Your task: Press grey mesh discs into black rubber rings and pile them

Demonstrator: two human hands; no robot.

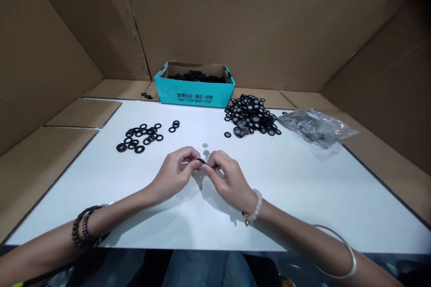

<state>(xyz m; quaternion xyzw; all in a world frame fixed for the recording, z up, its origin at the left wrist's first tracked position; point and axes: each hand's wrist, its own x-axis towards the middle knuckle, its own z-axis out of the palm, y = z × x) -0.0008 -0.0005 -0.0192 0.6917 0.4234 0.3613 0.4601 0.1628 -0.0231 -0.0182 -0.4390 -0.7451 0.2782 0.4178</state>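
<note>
The left hand [173,173] and right hand [230,182] mostly hide a black ring [202,161].

We look down on a white tabletop [286,188] set into a brown cardboard lining [117,89]. At its far edge stands a teal cardboard box [194,94] holding black rings. To the left we find a loose scatter of black rubber rings [141,136], lying flat and well apart from a bigger heap of black rings with silver mesh centres [251,116] on the right. Just beside that heap lies a clear plastic bag [316,128] with dark pieces inside. Near the middle, small silver mesh discs [205,149] sit close together.
</note>
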